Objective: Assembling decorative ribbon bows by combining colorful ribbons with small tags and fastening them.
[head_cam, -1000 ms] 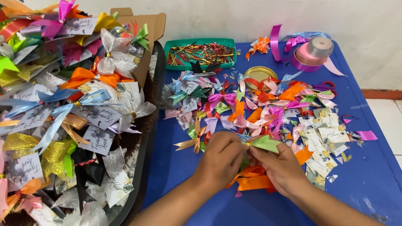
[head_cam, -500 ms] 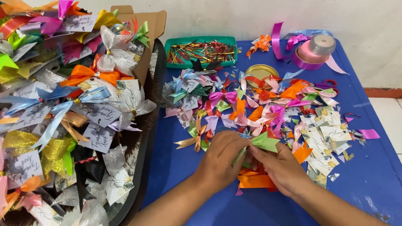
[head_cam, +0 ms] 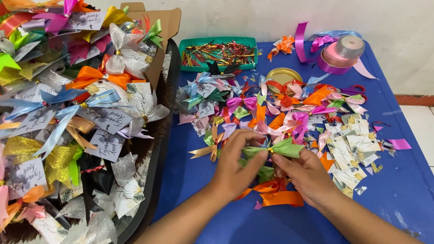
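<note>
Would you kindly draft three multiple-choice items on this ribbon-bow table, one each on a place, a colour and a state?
1. Where does the green tray of twist ties sit?
A. At the far edge of the blue table, by the wall
B. Inside the big black tray
C. Under the hands

2. What colour is the ribbon bow held between the hands?
A. Gold
B. Light green
C. Pink

3. How is that bow held?
A. Lying untouched on the table
B. Pinched by the left hand and right hand together
C. Held by one hand only

Answers:
1 A, the green tray lies at the table's back edge, near the wall.
2 B, its loops are light green with a small gold tie at the middle.
3 B, fingers of both hands close on it from either side.
</note>
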